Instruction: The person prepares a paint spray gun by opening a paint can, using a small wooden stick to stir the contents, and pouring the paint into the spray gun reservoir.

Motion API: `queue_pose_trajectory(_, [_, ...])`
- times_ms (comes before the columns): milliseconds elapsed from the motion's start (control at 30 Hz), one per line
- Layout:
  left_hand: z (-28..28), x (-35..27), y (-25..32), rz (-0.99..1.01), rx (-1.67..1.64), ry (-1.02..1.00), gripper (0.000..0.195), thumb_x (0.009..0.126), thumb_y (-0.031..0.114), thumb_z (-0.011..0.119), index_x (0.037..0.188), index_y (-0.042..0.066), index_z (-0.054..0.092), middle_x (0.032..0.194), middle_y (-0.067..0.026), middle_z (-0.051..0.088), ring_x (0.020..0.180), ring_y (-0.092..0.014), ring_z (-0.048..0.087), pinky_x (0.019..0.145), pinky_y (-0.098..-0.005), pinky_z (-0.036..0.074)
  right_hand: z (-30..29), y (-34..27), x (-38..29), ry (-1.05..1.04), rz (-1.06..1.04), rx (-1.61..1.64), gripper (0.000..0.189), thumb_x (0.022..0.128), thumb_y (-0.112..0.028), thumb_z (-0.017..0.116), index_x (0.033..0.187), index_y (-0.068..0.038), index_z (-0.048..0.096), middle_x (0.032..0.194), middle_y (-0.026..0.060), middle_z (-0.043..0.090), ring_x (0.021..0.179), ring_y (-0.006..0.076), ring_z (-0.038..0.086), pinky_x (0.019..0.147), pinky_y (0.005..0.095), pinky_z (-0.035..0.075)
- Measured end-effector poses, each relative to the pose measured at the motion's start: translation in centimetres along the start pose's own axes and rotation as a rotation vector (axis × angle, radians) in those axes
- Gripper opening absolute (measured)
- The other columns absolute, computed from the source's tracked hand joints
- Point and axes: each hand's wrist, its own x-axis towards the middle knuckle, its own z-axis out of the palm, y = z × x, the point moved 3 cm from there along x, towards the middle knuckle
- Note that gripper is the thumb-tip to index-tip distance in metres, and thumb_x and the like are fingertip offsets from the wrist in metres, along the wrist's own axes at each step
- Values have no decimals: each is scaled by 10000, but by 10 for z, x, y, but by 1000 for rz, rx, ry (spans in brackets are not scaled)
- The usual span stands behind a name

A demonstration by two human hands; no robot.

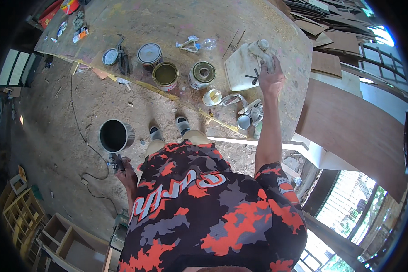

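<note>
My left hand (126,171) grips the handle of a spray gun (115,162), whose open cup (113,136) is dark inside. At the worktable, my right hand (271,76) is closed on the handle of a whitish plastic jerrycan (239,69) with its cap on. Left of the jerrycan stands an open paint can (202,75), with a small white cup (212,97) in front of it. Farther left, an open can of olive-coloured contents (165,75) stands beside a lidded can (149,54). A small metal cup (243,122) sits near the table edge by crumpled rags (256,114).
Pliers (123,61) and a small round tin (110,56) lie on the worktable (122,20), and a clear plastic bottle (208,44) lies farther back. A cable (75,112) crosses the dusty floor. Wooden frames (23,210) and a wooden cabinet (78,244) stand at lower left; plywood sheets (353,119) at right.
</note>
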Motion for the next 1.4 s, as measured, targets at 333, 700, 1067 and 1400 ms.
queue_pose_trajectory(333, [-6,13,8,89,125,-63,319,1124,323,613,950,63,673,644,97,408,569,-21,347,529,-262,241,-111,-28,42,206,-153,150,398,921,-230,856,1268,-45,793,1163,178,808,1080,223,762,949,356,584])
queue_pose_trajectory(700, [-21,25,-9,72,95,-141,296,1124,293,602,949,63,663,655,92,419,579,-23,377,550,-263,267,-206,-134,-13,-72,-105,-54,328,966,-293,818,1251,-132,819,1181,130,813,1131,201,741,1025,357,548])
queue_pose_trajectory(1067, [-50,36,-17,49,150,-186,268,1107,220,599,942,30,691,706,56,513,627,-45,436,578,-267,311,-101,-86,-99,-596,-11,-37,288,927,-283,810,1154,-108,840,1064,150,828,981,244,791,902,358,596])
queue_pose_trajectory(1400, [-60,41,-29,-8,180,-165,243,1100,190,601,955,15,685,789,30,593,675,-50,478,610,-269,367,-31,-71,-118,-813,0,-355,357,916,-354,752,1159,-108,839,1032,168,823,974,272,793,910,377,595])
